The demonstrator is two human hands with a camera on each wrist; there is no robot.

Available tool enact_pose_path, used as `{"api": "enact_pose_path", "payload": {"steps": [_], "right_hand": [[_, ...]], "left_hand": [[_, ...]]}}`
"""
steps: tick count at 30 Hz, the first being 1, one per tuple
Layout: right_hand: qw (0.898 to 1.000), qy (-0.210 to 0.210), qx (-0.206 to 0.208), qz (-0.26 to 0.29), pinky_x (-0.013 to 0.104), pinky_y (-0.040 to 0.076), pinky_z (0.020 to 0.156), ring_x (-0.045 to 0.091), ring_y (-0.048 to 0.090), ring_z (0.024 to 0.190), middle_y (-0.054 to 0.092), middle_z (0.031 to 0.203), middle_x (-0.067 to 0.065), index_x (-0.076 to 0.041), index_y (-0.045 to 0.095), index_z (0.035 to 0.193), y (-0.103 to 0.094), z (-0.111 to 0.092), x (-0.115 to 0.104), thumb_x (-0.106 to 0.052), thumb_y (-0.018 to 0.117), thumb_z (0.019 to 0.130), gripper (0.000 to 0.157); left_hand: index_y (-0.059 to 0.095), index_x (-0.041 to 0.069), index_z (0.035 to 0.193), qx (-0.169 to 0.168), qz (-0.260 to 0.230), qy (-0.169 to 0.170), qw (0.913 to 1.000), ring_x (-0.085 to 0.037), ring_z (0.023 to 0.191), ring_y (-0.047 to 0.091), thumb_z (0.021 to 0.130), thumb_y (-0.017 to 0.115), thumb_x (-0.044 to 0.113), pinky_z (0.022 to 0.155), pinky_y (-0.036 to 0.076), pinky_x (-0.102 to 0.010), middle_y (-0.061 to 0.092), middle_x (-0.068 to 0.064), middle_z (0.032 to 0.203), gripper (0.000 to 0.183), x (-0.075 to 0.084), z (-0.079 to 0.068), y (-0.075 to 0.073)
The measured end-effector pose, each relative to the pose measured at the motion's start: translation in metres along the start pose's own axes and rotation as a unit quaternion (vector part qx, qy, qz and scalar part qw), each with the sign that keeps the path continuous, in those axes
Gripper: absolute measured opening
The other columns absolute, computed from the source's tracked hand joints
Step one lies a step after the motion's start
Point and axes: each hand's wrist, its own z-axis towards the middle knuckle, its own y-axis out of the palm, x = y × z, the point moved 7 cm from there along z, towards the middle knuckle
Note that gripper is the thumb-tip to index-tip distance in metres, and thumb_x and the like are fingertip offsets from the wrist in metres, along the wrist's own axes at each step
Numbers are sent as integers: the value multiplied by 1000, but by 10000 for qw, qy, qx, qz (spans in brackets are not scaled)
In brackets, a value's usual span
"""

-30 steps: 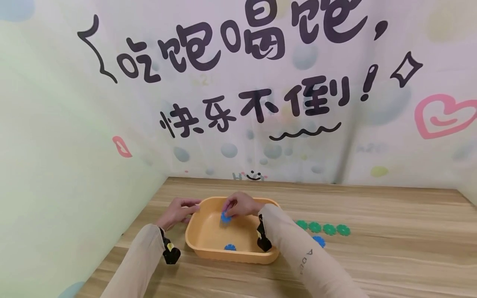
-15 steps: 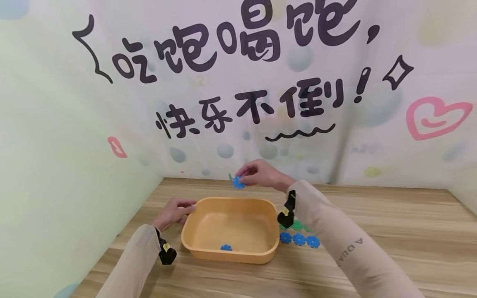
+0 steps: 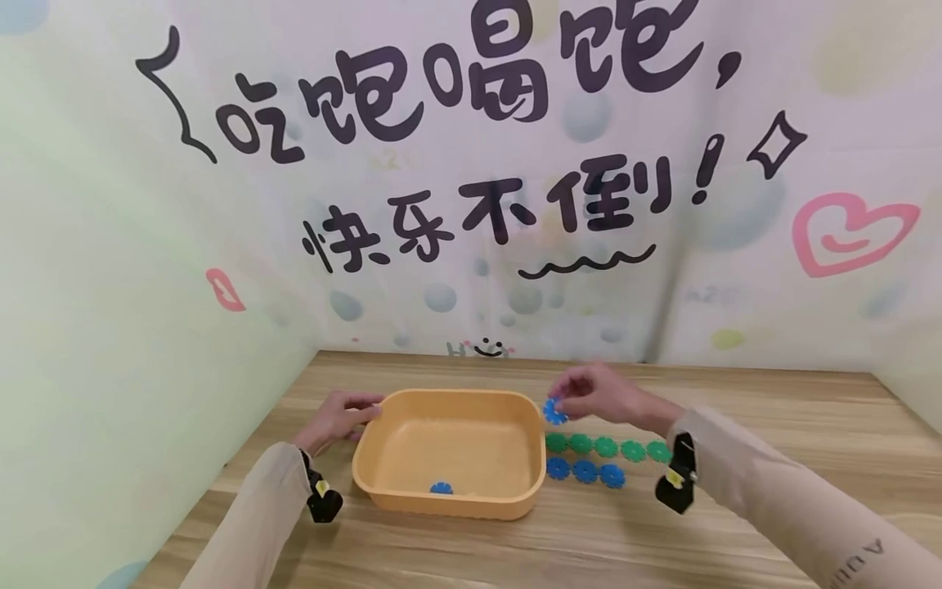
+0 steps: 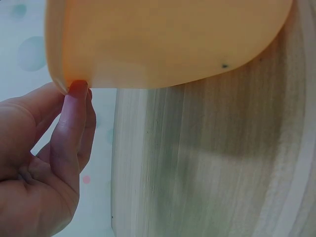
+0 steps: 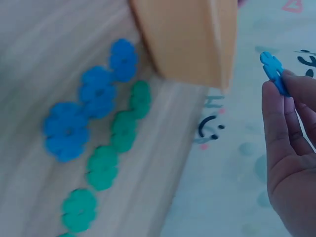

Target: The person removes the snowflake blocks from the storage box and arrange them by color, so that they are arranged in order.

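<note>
My right hand (image 3: 605, 396) pinches a blue snowflake disc (image 3: 555, 411) between thumb and fingertips, above the table just past the right end of an orange plastic basin (image 3: 449, 505). In the right wrist view the held disc (image 5: 273, 71) is seen nearly edge-on. My left hand (image 3: 336, 420) holds the basin's left rim by the fingertips, and the left wrist view shows the fingers (image 4: 74, 118) at that rim. One more blue disc (image 3: 441, 487) lies inside the basin near its front wall, partly hidden.
Right of the basin, several green discs (image 3: 606, 447) lie in a row on the wooden table (image 3: 773, 442). In front of them is a row of three blue discs (image 3: 585, 471). A printed curtain (image 3: 412, 311) hangs behind the table.
My right hand has lifted the blue disc out of the basin, carried it up over the rim, then right and down beside it. The left hand stays at the rim.
</note>
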Motion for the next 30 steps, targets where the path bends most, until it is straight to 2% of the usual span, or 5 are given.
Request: {"api": "enact_pose_path", "payload": {"steps": [6, 14, 19, 23, 30], "right_hand": [[9998, 32, 104, 142, 34, 53, 69, 20, 59, 77, 60, 87, 11, 4, 59, 97, -11, -33, 35, -9, 59, 85, 18], [9991, 268, 318, 77, 28, 51, 61, 10, 54, 69, 59, 83, 11, 6, 59, 96, -26, -71, 76, -11, 61, 83, 22], [9989, 275, 360, -129, 24, 50, 60, 5, 54, 69, 61, 85, 10, 7, 61, 93, -23, -80, 91, -9, 64, 80, 20], [9974, 467, 453, -319, 24, 50, 57, 6, 54, 67, 61, 82, 8, 5, 62, 90, -19, -84, 102, -8, 65, 79, 17], [9952, 563, 659, -453, 25, 50, 53, 9, 53, 64, 58, 77, 6, 5, 61, 85, -14, -89, 106, -6, 66, 77, 14]], "left_hand": [[52, -5, 119, 59, -79, -86, 9999, -16, 79, 59, 87, 57, 14, 64, 53, -32, 54, -17, 106, 38, -2, 1, -1], [52, -6, 119, 18, -52, -45, 10000, -17, 82, 59, 87, 57, 13, 66, 53, -33, 54, -19, 108, 37, 4, 4, 1], [54, -3, 118, 78, -40, -128, 9999, -17, 81, 59, 87, 57, 12, 65, 53, -32, 55, -18, 106, 36, 1, 3, 1], [55, -3, 118, 118, -93, -188, 9997, -17, 80, 59, 86, 58, 11, 65, 53, -32, 55, -17, 106, 35, -1, 1, 2], [52, -5, 119, 32, -60, -104, 9999, -16, 80, 59, 87, 56, 11, 65, 53, -31, 53, -19, 107, 36, -1, 0, 2]]}}
